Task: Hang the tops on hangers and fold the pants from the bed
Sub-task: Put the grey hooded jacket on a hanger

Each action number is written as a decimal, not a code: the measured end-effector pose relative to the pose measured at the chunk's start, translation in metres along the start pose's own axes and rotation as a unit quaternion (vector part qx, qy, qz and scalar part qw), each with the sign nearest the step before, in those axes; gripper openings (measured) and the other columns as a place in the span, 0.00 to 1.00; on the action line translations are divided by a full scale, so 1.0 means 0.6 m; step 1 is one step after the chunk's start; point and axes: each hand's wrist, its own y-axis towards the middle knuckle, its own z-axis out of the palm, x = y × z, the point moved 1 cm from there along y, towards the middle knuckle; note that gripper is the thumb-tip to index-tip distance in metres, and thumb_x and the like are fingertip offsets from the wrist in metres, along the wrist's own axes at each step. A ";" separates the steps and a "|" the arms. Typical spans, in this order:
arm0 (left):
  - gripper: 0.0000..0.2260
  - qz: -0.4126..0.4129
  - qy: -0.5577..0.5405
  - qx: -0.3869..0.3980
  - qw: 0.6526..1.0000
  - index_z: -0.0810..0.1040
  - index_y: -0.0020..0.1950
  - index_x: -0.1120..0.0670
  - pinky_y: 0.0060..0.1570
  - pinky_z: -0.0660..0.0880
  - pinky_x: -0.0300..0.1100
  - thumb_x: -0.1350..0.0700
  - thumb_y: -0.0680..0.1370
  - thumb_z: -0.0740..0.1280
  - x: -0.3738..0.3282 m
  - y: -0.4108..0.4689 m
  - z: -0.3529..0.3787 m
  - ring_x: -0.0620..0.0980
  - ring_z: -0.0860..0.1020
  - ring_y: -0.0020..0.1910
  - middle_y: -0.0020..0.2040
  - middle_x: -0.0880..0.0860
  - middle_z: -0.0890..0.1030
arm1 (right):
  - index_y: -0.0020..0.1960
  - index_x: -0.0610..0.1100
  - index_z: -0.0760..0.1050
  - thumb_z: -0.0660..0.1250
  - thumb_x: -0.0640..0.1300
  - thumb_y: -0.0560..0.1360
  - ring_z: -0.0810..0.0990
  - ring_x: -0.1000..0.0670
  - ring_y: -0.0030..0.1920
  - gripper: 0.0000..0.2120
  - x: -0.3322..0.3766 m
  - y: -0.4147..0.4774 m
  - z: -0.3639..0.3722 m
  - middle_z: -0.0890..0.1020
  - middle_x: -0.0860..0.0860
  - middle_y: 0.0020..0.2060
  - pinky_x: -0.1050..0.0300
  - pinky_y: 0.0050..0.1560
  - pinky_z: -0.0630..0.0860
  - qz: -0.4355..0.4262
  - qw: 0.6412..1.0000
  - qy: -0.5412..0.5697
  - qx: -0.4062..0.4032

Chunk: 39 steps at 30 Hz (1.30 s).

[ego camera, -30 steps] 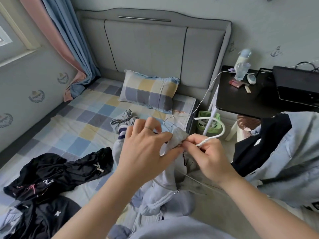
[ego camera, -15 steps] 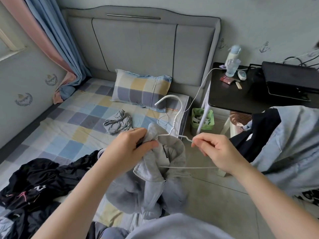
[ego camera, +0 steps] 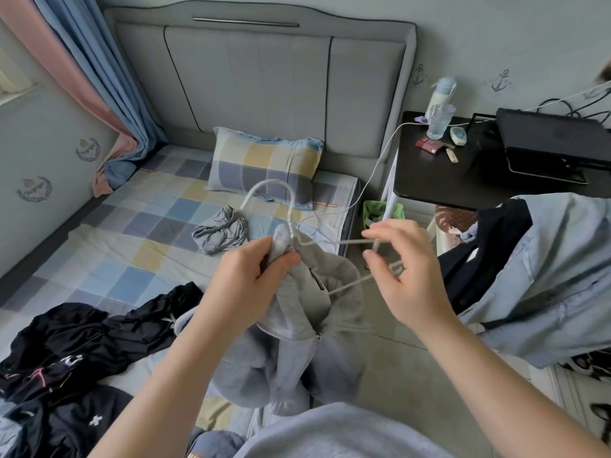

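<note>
Grey hoodie point(ego camera: 297, 328): left hand point(ego camera: 244, 289) gripping collar; right hand point(ego camera: 410, 282) pinching hanger point(ego camera: 268, 182) beside those fingers; try easing its arm under shoulder

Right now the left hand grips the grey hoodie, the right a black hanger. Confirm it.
Wrong in one point: the hanger is white, not black; the head view shows it. The left hand grips the grey hoodie, the right hand the hanger.
</note>
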 end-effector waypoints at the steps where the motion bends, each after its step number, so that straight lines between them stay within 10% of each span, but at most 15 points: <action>1: 0.18 -0.018 -0.016 -0.028 0.999 0.69 0.34 0.57 0.27 0.61 0.33 0.49 0.78 0.69 0.002 -0.001 -0.002 0.43 0.64 0.26 0.26 0.45 0.65 | 0.56 0.41 0.80 0.68 0.41 0.78 0.78 0.49 0.58 0.08 0.001 -0.007 0.002 0.79 0.51 0.53 0.44 0.61 0.74 -0.015 0.999 0.011 -0.030; 9: 0.18 -0.060 -0.090 -0.108 0.988 0.69 0.36 0.58 0.27 0.62 0.35 0.50 0.79 0.68 -0.007 0.001 0.010 0.41 0.64 0.28 0.28 0.46 0.66 | 0.59 0.48 0.79 0.66 0.61 0.73 0.77 0.52 0.60 0.21 0.002 -0.065 0.116 0.82 0.55 0.56 0.47 0.65 0.69 0.064 0.945 0.037 0.319; 13: 0.19 -0.060 -0.090 -0.115 0.987 0.69 0.37 0.61 0.28 0.60 0.35 0.50 0.80 0.68 -0.002 0.004 0.006 0.42 0.63 0.28 0.28 0.47 0.65 | 0.45 0.52 0.76 0.63 0.68 0.68 0.76 0.55 0.57 0.20 -0.023 -0.084 0.136 0.74 0.63 0.43 0.52 0.69 0.54 0.027 0.940 -0.087 0.328; 19: 0.21 -0.053 -0.084 -0.079 0.992 0.63 0.32 0.55 0.28 0.59 0.34 0.49 0.80 0.68 0.001 -0.003 -0.004 0.42 0.60 0.27 0.27 0.43 0.62 | 0.38 0.51 0.68 0.67 0.59 0.72 0.77 0.53 0.46 0.14 -0.081 -0.089 0.120 0.74 0.58 0.33 0.54 0.50 0.58 0.054 0.922 -0.187 0.335; 29: 0.26 -0.061 -0.039 -0.026 0.997 0.66 0.33 0.58 0.24 0.55 0.31 0.37 0.76 0.64 0.027 -0.040 -0.033 0.42 0.58 0.23 0.24 0.43 0.61 | 0.66 0.57 0.75 0.67 0.54 0.76 0.68 0.58 0.70 0.19 -0.131 -0.021 0.039 0.76 0.62 0.65 0.52 0.69 0.48 0.033 0.902 -0.269 0.335; 34: 0.33 -0.046 -0.103 -0.026 0.993 0.73 0.40 0.70 0.24 0.54 0.30 0.36 0.76 0.66 0.023 -0.046 -0.041 0.41 0.56 0.23 0.25 0.43 0.59 | 0.64 0.55 0.77 0.67 0.52 0.77 0.71 0.54 0.67 0.16 -0.128 0.012 0.022 0.77 0.57 0.65 0.52 0.67 0.59 0.038 0.908 -0.252 0.332; 39: 0.26 -0.029 -0.193 -0.038 0.980 0.65 0.31 0.61 0.26 0.53 0.31 0.42 0.76 0.68 0.020 -0.051 -0.049 0.41 0.56 0.27 0.27 0.41 0.59 | 0.60 0.49 0.83 0.74 0.46 0.75 0.80 0.46 0.58 0.14 -0.129 0.024 0.011 0.84 0.52 0.55 0.47 0.67 0.65 0.033 0.939 -0.126 0.317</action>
